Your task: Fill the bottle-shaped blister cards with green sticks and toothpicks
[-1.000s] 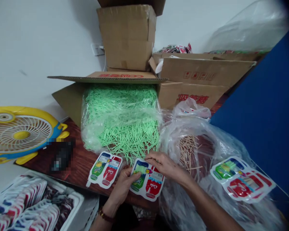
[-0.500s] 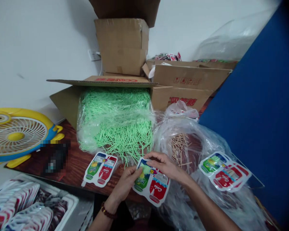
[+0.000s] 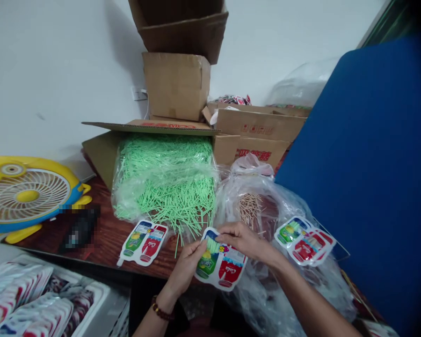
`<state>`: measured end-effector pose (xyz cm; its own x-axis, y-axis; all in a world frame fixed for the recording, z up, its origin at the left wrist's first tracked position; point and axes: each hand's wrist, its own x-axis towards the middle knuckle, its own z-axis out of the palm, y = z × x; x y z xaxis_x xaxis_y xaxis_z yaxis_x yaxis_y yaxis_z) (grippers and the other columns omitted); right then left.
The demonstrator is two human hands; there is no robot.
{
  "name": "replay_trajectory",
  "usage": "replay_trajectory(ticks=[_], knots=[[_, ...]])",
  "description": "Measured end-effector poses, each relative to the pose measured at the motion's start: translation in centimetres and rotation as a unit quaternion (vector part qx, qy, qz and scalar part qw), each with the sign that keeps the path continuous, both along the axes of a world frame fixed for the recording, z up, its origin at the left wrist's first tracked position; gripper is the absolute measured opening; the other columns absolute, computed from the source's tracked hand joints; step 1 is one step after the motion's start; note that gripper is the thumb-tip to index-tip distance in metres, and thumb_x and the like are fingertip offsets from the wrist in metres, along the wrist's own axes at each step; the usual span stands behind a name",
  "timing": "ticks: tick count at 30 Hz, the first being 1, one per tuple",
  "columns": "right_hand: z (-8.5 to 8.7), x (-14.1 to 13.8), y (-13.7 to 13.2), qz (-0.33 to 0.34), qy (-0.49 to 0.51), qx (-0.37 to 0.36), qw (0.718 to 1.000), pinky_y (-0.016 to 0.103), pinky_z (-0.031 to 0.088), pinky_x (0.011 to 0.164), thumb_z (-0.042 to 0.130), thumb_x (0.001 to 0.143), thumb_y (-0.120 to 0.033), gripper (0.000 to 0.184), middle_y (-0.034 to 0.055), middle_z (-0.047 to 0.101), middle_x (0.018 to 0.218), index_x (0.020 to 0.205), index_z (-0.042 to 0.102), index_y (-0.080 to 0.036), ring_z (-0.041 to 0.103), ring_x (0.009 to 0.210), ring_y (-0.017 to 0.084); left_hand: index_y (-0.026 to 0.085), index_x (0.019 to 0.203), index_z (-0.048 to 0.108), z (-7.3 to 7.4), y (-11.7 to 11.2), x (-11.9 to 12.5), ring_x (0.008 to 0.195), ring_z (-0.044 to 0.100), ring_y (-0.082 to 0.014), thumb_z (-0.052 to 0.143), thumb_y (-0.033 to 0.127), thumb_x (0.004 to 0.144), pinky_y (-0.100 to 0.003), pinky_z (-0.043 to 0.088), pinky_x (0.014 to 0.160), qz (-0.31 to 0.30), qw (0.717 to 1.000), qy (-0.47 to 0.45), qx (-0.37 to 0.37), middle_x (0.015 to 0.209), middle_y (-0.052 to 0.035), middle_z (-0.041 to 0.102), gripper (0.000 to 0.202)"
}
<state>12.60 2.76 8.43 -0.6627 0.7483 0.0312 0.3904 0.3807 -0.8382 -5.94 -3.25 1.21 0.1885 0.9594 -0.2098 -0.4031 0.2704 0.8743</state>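
My left hand (image 3: 186, 267) grips the left edge of a bottle-shaped twin packet (image 3: 221, 267), green on one side and red on the other. My right hand (image 3: 243, 239) pinches a few green sticks (image 3: 212, 245) at the top of the packet's green half. Just behind lies a big clear bag of loose green sticks (image 3: 168, 187) spilling from a cardboard box. A second bag with brown wooden sticks (image 3: 250, 208) sits to the right. Another twin packet (image 3: 143, 242) lies flat on the brown table to the left.
A stack of filled packets (image 3: 304, 239) rests on the plastic at right. A white tray of packets (image 3: 38, 304) is at lower left, a yellow fan (image 3: 24, 194) at left. Cardboard boxes (image 3: 177, 84) stack against the wall; a blue panel (image 3: 372, 164) stands right.
The view has tilted and shifted slightly. Both hands stay on the packet, which has moved a little toward me; the right fingers now pinch green sticks at its top.
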Motion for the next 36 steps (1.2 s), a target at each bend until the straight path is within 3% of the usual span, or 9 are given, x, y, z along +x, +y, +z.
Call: replay_trajectory(ticks=[4,9,16,21,27,36], knots=[[0.8,0.6,0.0,0.005,-0.026,0.019,0.999,0.023,0.042,0.063,0.053,0.089,-0.036,0.027,0.0019,0.066,0.078,0.082,0.070,-0.016,0.057,0.070,0.014,0.015,0.076,0.068,0.3,-0.6,0.2,0.056,0.060,-0.0153,0.065,0.049,0.078,-0.026,0.047,0.059,-0.011,1.000,0.012,0.000,0.061,0.0004,0.067,0.035],[0.0,1.5,0.1,0.032,-0.040,-0.053,0.997,0.021,0.038,0.053,0.052,0.088,-0.044,0.036,-0.0013,0.060,0.064,0.075,0.068,-0.014,0.049,0.056,0.011,0.016,0.074,0.067,0.5,-0.9,0.6,0.053,0.059,-0.0151,0.066,0.054,0.074,-0.025,0.045,0.054,-0.001,0.999,0.036,-0.006,0.060,0.0004,0.066,0.038],[-1.8,2.2,0.2,-0.004,-0.023,-0.077,0.997,0.021,0.038,0.053,0.059,0.083,-0.040,0.029,-0.0010,0.060,0.064,0.075,0.069,-0.014,0.049,0.057,0.011,0.015,0.072,0.066,-0.1,-0.5,1.3,0.054,0.058,-0.0134,0.065,0.050,0.077,-0.022,0.043,0.052,0.003,0.999,0.052,-0.007,0.062,0.0009,0.065,0.035],[-3.0,2.3,0.5,-0.103,0.042,-0.092,0.990,0.021,0.037,0.053,0.057,0.083,-0.036,0.025,-0.0008,0.059,0.063,0.074,0.067,-0.015,0.049,0.057,0.011,0.015,0.092,0.070,-0.3,-0.3,1.8,0.068,0.066,-0.0176,0.075,0.037,0.071,-0.027,0.050,0.065,-0.039,0.999,0.025,-0.026,0.076,-0.0032,0.072,0.031],[-3.5,2.6,1.1,-0.067,0.056,-0.109,0.990,0.020,0.039,0.055,0.058,0.082,-0.035,0.023,-0.0008,0.062,0.068,0.080,0.070,-0.016,0.052,0.061,0.012,0.014,0.101,0.070,-0.5,0.3,2.2,0.077,0.070,-0.0241,0.081,0.026,0.065,-0.034,0.053,0.072,-0.064,0.995,-0.008,-0.074,0.087,-0.0084,0.076,0.040],[-5.0,3.7,2.7,-0.039,0.059,-0.075,0.995,0.020,0.038,0.056,0.058,0.084,-0.032,0.020,-0.0013,0.062,0.069,0.081,0.071,-0.016,0.052,0.062,0.011,0.011,0.087,0.075,-1.7,1.5,3.8,0.068,0.070,-0.0222,0.079,0.023,0.066,-0.033,0.053,0.070,-0.039,0.996,0.058,-0.061,0.074,-0.0063,0.077,0.024]])
